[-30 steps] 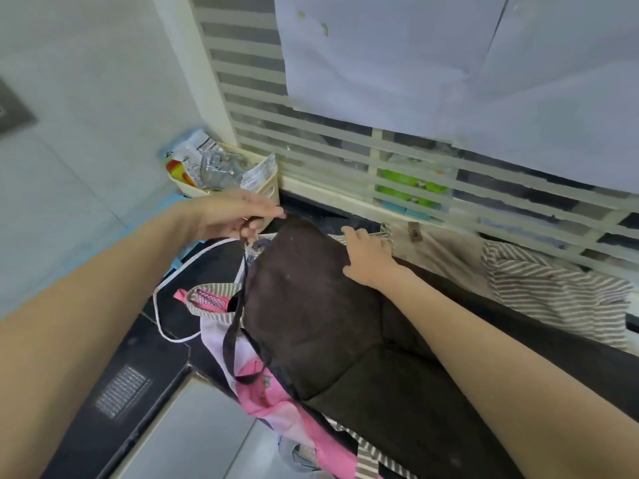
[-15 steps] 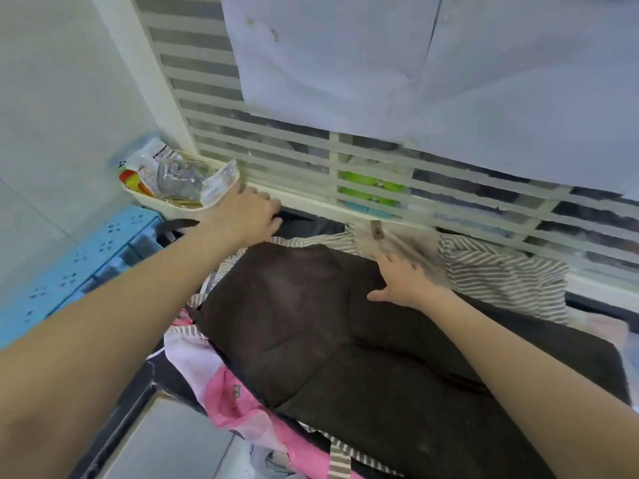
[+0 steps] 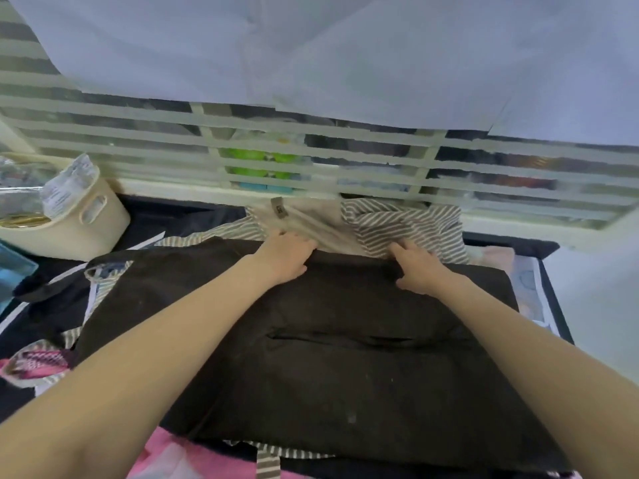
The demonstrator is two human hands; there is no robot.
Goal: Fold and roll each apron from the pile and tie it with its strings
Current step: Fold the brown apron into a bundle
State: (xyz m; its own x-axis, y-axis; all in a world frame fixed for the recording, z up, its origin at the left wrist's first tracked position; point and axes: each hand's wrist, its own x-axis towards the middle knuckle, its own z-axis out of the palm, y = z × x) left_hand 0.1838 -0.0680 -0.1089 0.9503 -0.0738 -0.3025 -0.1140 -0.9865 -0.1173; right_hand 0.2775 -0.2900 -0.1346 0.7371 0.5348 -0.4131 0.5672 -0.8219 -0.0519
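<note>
A dark brown apron point(image 3: 311, 357) lies folded flat on top of the pile, with a pocket slit across its middle. My left hand point(image 3: 287, 255) rests on its far edge, fingers bent over that edge. My right hand point(image 3: 416, 267) lies on the same edge further right, fingers spread toward a grey-and-white striped apron point(image 3: 408, 229) behind it. A beige apron point(image 3: 307, 219) with a grey label sits between them at the back. A pink apron point(image 3: 166, 458) shows under the near edge.
A cream basket point(image 3: 86, 223) full of packets stands at the back left. A slatted white grille point(image 3: 311, 160) runs along the back, with white paper sheets above it. Striped straps and a patterned pink piece point(image 3: 34, 366) trail off at the left.
My left hand came away from the basket side to the apron's far edge, close to my right hand. The view swung right and now looks squarely down on the brown apron.
</note>
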